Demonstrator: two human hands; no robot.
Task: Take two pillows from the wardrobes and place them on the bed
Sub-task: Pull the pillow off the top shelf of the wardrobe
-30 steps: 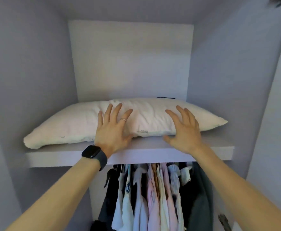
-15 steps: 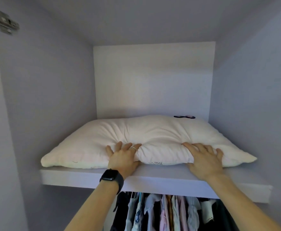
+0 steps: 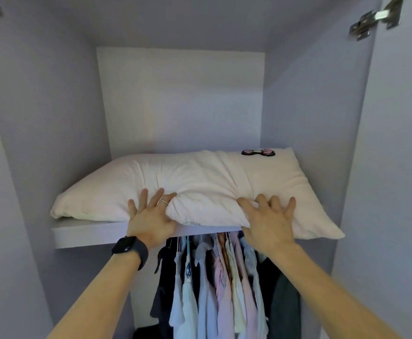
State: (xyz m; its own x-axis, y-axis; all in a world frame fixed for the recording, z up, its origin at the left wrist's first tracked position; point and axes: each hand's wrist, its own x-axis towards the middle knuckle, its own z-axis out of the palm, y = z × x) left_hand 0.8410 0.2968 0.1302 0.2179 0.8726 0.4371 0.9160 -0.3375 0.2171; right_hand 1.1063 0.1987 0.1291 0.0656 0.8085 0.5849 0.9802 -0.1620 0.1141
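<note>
A cream pillow with a small pink and black bow patch near its back right corner lies on the upper wardrobe shelf. Its front edge and right corner overhang the shelf front. My left hand, with a ring and a black watch on the wrist, grips the pillow's front edge left of centre, bunching the fabric. My right hand grips the front edge further right, fingers dug into the top. No second pillow and no bed are in view.
Lilac wardrobe side walls close in left and right, with door hinges at the top corners. Below the shelf hang several shirts and dark garments on a rail.
Both hands went from resting flat on the pillow to gripping its front edge. The pillow has slid forward so that its front and right corner overhang the shelf.
</note>
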